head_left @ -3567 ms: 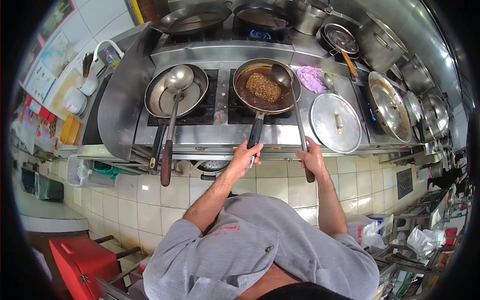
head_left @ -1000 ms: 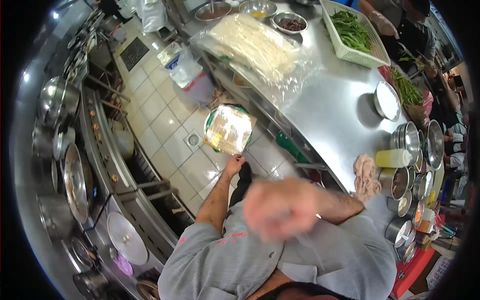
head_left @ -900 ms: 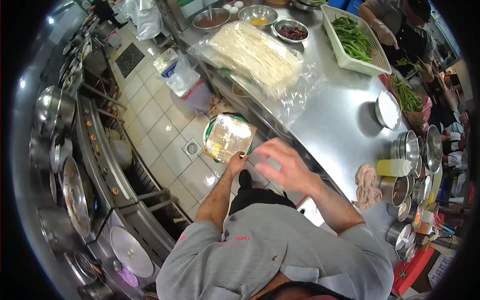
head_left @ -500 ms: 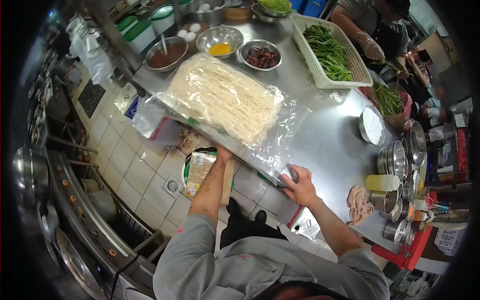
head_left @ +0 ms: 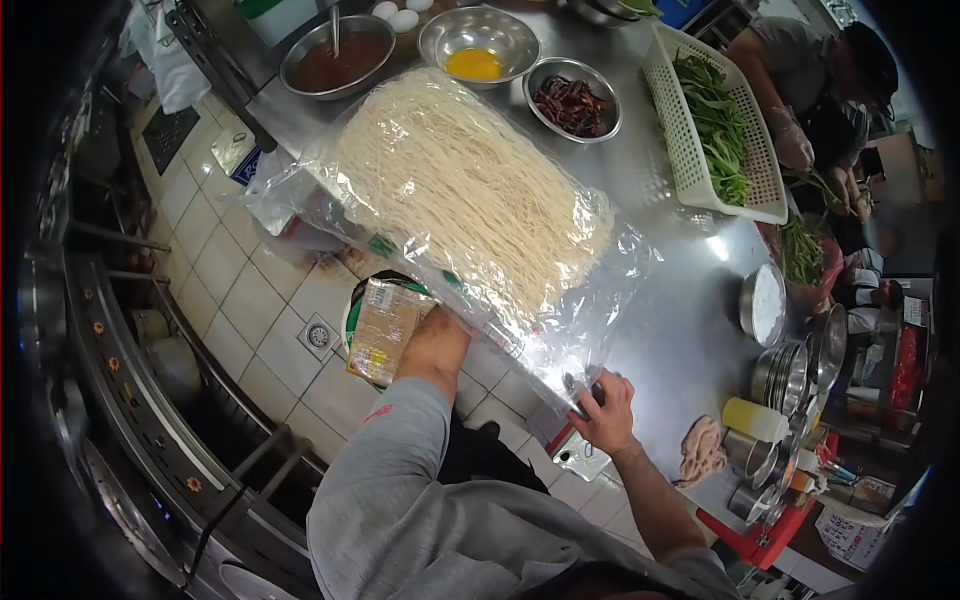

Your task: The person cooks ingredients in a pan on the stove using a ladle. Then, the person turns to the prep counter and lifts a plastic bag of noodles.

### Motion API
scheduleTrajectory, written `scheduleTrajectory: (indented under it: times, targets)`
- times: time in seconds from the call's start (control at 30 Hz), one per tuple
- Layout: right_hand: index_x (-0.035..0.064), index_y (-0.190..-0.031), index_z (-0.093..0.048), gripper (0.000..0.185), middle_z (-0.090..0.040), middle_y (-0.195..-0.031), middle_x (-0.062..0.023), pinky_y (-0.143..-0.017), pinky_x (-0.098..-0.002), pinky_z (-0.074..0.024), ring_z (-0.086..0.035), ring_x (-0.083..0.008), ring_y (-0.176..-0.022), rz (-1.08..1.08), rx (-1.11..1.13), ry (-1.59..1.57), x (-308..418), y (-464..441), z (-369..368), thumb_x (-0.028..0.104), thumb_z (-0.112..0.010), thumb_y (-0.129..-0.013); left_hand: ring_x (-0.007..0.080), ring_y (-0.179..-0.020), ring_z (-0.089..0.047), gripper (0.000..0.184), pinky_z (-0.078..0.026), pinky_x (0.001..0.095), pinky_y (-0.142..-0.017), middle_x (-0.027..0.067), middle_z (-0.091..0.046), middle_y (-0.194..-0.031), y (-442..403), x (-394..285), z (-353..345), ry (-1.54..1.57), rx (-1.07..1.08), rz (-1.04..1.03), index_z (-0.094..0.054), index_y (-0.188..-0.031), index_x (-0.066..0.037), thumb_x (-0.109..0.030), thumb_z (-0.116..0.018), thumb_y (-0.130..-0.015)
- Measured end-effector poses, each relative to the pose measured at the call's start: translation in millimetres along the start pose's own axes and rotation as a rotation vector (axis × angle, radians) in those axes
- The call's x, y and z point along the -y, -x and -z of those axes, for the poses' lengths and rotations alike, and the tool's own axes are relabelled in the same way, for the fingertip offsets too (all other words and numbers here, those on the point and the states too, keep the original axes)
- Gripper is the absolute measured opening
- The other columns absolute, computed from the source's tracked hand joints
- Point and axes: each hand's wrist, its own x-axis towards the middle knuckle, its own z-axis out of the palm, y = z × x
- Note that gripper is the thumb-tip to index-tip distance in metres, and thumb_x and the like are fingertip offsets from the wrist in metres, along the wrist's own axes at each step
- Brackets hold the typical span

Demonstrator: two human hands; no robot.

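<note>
A large clear plastic bag of pale thin noodles (head_left: 470, 190) lies at the near edge of the steel table (head_left: 650, 300), with its near side hanging over the edge. My left hand reaches under that near side; only the wrist and back of the hand (head_left: 437, 345) show, and its fingers are hidden. At the bag's right corner, my right hand (head_left: 605, 415) has its fingers curled and closed on the plastic. Behind the bag stand a steel bowl of yellow egg (head_left: 480, 35) and a bowl of dried red chillies (head_left: 571, 100).
A bowl of brown sauce (head_left: 338, 65) and eggs (head_left: 403, 20) sit at the back left. To the right are a basket of greens (head_left: 770, 195), a bowl of white powder (head_left: 763, 305), a squeeze bottle (head_left: 755, 420) and a cloth (head_left: 703, 450). A co-worker's gloved hand (head_left: 793, 145) is beyond.
The view has come closer to the table and turned slightly. My left hand has gone further under the bag's near side. My right hand stays at the right corner.
</note>
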Motion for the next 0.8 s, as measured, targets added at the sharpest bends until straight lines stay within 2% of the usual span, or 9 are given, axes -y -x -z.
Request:
scheduleTrajectory:
  times: [0.5, 0.8]
  targets:
    - [0.0265, -0.121, -0.056, 0.066, -0.043, -0.120, -0.0098, -0.096, -0.0457, -0.0306, -0.039, -0.0268, -0.118, -0.006, 0.004, 0.081, 0.7, 0.7, -3.4, 0.029, -0.080, -0.059, 0.0254, -0.116, -0.045, 0.043, -0.036, 0.0378, -0.101, 0.0101, -0.047, -0.127, -7.0, -5.1, 0.9, 0.101, 0.029, 0.004, -0.040, -0.130, -0.007, -0.034, -0.038, -0.096]
    - [0.0241, -0.119, -0.058, 0.064, -0.044, -0.121, -0.0099, -0.097, -0.0473, -0.0312, -0.040, -0.0280, -0.117, -0.011, -0.004, 0.060, 1.8, -0.6, -2.4, 0.027, -0.080, -0.059, 0.0252, -0.114, -0.046, 0.043, -0.037, 0.0381, -0.100, 0.0098, -0.047, -0.126, 9.4, -25.4, 8.9, 0.399, 0.173, -0.001, -0.041, -0.128, -0.007, -0.035, -0.037, -0.096]
